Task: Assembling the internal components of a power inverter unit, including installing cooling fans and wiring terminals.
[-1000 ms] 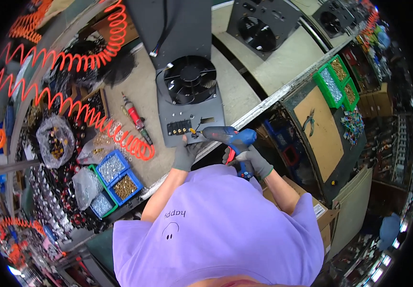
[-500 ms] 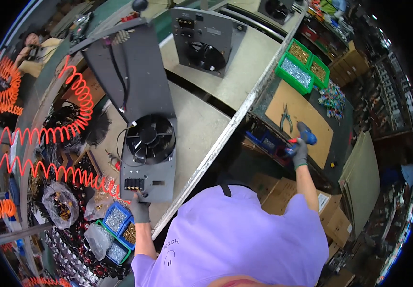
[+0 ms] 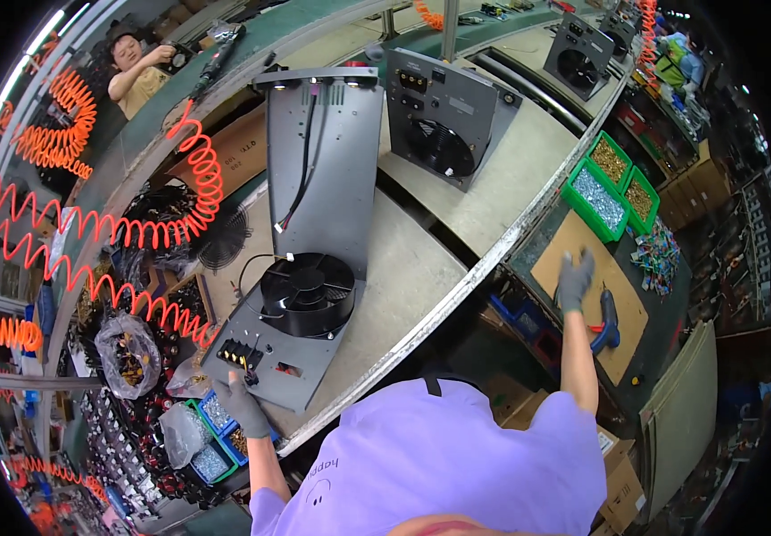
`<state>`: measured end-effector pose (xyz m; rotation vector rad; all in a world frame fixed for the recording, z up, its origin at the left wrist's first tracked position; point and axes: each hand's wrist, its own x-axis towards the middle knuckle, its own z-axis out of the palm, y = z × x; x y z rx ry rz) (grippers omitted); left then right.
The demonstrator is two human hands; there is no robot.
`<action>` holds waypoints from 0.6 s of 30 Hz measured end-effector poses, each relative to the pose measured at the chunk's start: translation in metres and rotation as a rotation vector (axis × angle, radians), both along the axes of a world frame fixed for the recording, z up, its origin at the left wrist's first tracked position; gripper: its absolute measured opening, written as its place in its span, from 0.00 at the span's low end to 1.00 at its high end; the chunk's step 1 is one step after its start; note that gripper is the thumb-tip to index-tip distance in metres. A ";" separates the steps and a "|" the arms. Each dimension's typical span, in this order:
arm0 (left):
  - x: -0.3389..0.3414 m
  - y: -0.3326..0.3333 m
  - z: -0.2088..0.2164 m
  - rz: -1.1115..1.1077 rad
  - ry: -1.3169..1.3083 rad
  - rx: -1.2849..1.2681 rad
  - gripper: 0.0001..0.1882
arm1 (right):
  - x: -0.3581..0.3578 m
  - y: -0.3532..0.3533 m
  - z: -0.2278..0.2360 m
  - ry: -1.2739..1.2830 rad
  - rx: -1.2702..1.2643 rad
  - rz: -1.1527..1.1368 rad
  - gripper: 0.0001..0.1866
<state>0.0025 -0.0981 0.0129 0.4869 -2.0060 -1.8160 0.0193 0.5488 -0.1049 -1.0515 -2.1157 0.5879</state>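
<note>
Panel (image 3: 301,335) with its fan (image 3: 307,295) lies at 9 o'clock, gloved left hand (image 3: 241,404) pressing its near corner, while the right hand (image 3: 575,279), fingers spread and empty, hovers above the drill (image 3: 605,323) at 3 o'clock.

Clear plastic bags (image 3: 128,355) of small parts lie left of the tabletop, brown cardboard cartons (image 3: 616,478) stand at lower right, and a white label (image 3: 462,104) sits on the rear grey panel.

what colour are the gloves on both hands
Grey, on the left hand and the right hand; head view.
</note>
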 end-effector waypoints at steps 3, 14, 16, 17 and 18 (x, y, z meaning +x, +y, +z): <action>-0.015 0.005 0.017 0.001 0.018 -0.071 0.16 | -0.134 -0.056 0.104 0.113 0.399 0.352 0.33; -0.056 0.035 0.047 0.331 0.162 -0.670 0.17 | -0.317 -0.062 0.182 0.027 0.376 0.623 0.24; -0.068 0.035 0.057 0.343 0.183 -0.947 0.15 | -0.311 -0.052 0.188 -0.042 0.331 0.605 0.23; -0.069 0.022 0.055 0.175 0.254 -0.988 0.12 | -0.307 -0.053 0.195 -0.031 0.347 0.641 0.22; -0.071 0.015 0.053 0.001 0.322 -1.022 0.10 | -0.304 -0.052 0.200 -0.020 0.362 0.675 0.22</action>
